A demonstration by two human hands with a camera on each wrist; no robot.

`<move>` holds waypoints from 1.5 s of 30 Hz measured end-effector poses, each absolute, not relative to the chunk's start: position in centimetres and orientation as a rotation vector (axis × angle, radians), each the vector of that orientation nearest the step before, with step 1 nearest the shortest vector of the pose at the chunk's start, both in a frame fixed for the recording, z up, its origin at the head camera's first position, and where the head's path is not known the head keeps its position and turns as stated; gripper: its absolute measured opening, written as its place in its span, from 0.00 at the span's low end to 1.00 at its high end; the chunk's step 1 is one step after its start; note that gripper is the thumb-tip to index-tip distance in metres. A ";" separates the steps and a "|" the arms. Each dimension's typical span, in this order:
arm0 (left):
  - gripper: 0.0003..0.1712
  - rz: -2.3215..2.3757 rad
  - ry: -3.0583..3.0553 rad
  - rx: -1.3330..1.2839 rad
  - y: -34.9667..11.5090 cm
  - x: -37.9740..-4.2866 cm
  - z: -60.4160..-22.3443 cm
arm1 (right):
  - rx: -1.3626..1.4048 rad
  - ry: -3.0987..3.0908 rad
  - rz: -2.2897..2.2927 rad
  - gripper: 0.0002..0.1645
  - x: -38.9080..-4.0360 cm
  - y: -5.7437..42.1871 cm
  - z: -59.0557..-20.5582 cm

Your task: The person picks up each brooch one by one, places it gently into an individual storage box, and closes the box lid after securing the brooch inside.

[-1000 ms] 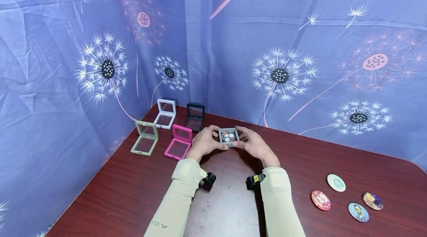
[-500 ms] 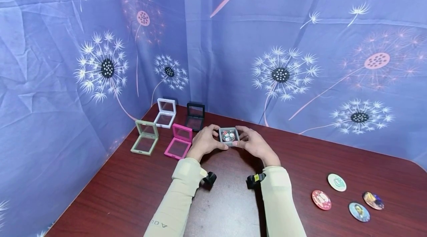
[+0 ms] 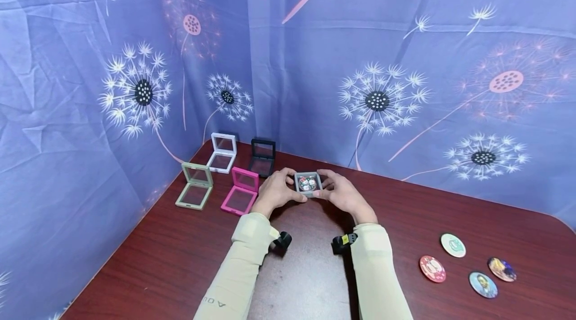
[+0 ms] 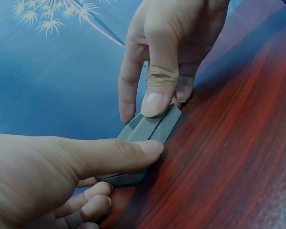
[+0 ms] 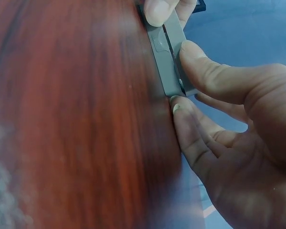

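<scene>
Grey case [image 5: 165, 64]: I have it near the back edge of the table [image 3: 202, 255], directly between the two hands; whether its base fully rests down I can't tell.
Round badge [image 3: 308, 183]: inside that case, showing face up through the clear top.
Axis: roughly square from above, so I read no long one; the seam runs along the near side, from hand to hand.
Halves: together along the seam; whether latched, I can't confirm from here.
Left hand [image 3: 280, 191]: grips the left side, thumb across the near face, other fingers curled; the case lies to its right.
Right hand [image 3: 342, 194]: grips the right side, thumb by the seam, a fingertip at the lower corner; the case lies to its left.
Finger spread: on both, parted only around the case.
Nearer hand: neither; both touch it.
Open cases: pink [image 3: 245, 180] and black [image 3: 262, 149] near the left hand, green [image 3: 197, 175] and white [image 3: 224, 143] farther left.
Loose badges [image 3: 433, 268]: four, well apart, right of the right sleeve [image 3: 378, 270].
</scene>
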State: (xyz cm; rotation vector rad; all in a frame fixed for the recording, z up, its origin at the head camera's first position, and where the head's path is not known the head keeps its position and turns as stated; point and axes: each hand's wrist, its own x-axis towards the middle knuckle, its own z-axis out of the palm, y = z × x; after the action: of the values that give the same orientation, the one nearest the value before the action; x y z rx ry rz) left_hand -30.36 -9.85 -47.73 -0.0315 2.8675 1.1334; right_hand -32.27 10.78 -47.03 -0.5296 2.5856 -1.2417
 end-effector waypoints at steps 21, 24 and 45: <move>0.43 1.146 2.867 -0.004 -9.3 -30.4 -47.4 | -0.503 2.605 -1.262 0.39 -32.2 11.1 -47.0; 0.44 1.136 2.863 -0.004 -9.3 -30.5 -47.4 | -0.504 2.671 -1.176 0.40 -32.3 10.9 -47.1; 0.48 1.173 2.767 0.039 -10.3 -30.2 -47.0 | -0.459 2.751 -1.065 0.37 -31.9 9.8 -46.8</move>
State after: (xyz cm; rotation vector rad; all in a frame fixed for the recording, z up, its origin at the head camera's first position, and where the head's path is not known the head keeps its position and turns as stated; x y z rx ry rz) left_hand -30.21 -10.27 -46.97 0.0385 2.7667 1.1727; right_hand -31.89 9.79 -46.81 -0.4589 2.7507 -1.0648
